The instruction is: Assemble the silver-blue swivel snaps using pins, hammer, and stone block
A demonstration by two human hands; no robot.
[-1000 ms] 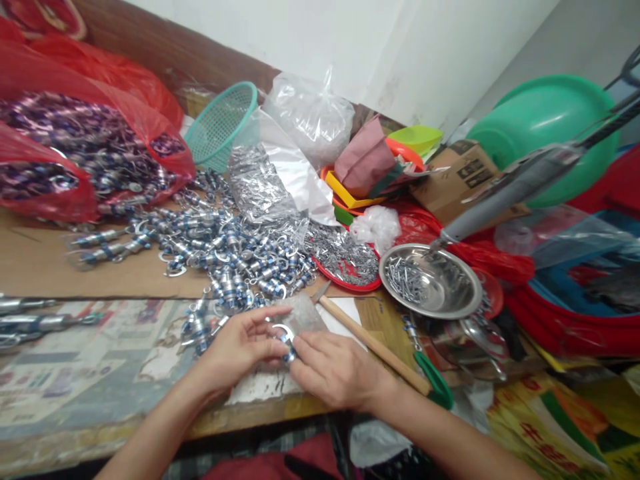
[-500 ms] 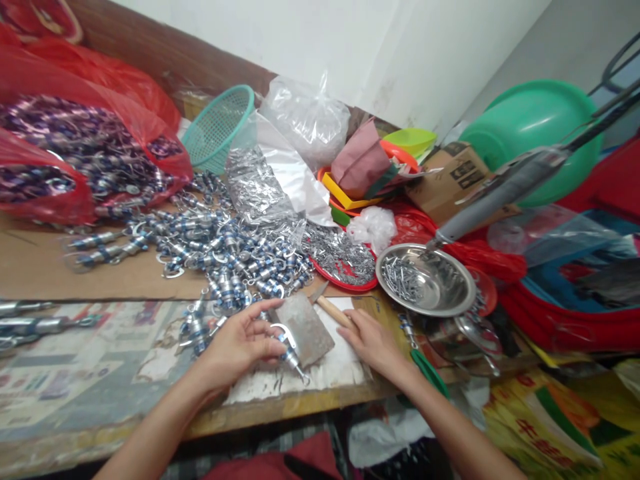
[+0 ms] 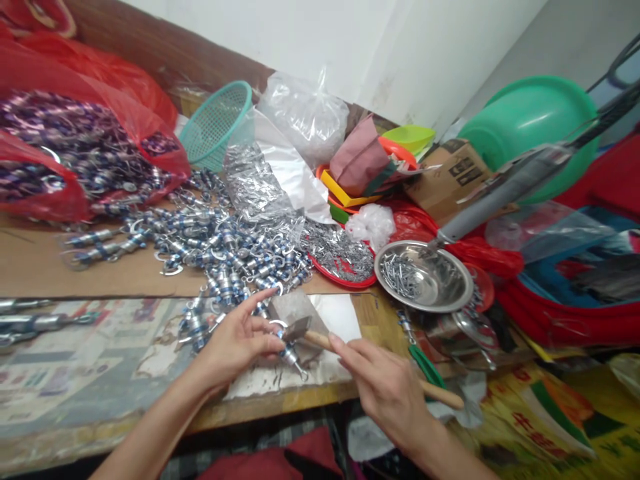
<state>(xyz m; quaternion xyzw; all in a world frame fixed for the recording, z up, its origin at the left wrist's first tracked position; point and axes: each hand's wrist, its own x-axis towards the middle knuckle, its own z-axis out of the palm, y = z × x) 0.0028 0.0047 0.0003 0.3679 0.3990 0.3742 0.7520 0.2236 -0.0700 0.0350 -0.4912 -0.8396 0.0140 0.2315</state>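
My left hand [image 3: 250, 337] pinches a small silver-and-blue metal fitting with a hook-like ring [image 3: 290, 358] against a grey metal block [image 3: 300, 310]. The block lies on a white sheet [image 3: 340, 317] at the bench's front. My right hand [image 3: 383, 383] is closed round the wooden handle of a hammer [image 3: 317, 339]. The hammer's head is over the fitting's upper end, and I cannot tell whether it touches. Behind my left hand spreads a heap of similar fittings [image 3: 235, 260].
A steel bowl of pins [image 3: 425, 303] and a red tray of small metal parts [image 3: 345, 283] stand behind the block. Green-handled pliers [image 3: 425, 365] lie at right. A red bag of purple fittings [image 3: 165, 160] is at left, a grey-handled tool [image 3: 490, 200] above the bowl.
My right hand has picked the hammer up from beside the block and swung its head left over the fitting. My left hand has stayed almost in place, still holding the fitting.
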